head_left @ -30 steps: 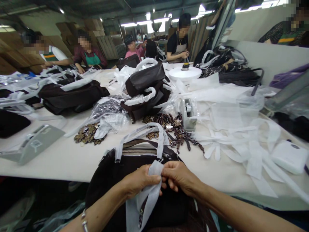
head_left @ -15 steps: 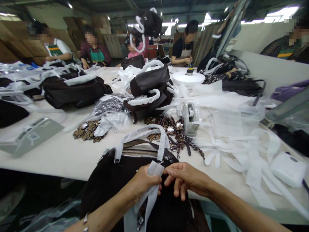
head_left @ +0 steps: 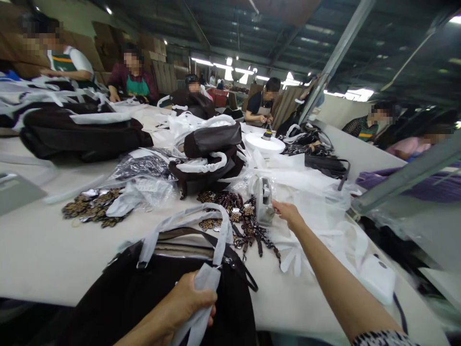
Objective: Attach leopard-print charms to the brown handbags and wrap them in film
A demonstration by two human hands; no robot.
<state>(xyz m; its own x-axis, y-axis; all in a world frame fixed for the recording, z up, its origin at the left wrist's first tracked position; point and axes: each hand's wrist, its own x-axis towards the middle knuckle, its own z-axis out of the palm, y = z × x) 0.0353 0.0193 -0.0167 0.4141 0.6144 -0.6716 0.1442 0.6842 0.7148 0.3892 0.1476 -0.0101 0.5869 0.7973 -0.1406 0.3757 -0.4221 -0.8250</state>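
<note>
A black handbag (head_left: 144,283) with paper-wrapped handles (head_left: 225,226) lies at the table's front edge, its top opening showing a beige lining. My left hand (head_left: 190,300) is closed round a white wrapped strap (head_left: 207,281) in front of the bag. Farther up the table, my right hand (head_left: 286,211) reaches to the right side of a grey tape dispenser (head_left: 264,204). Its fingers are drawn together at the dispenser; whatever they pinch is too small to make out. Dark patterned charms and straps (head_left: 245,216) are heaped left of the dispenser.
Stacked dark bags (head_left: 212,139) stand mid-table, with another large bag (head_left: 82,132) at the left. White paper strips (head_left: 324,240) and a white device (head_left: 378,278) lie at the right. A slanting metal post (head_left: 406,173) rises there. Several people work beyond the table.
My right hand has left the strap area and moved up and forward to the tape dispenser. My left hand keeps its hold on the strap. The camera view has shifted and tilted.
</note>
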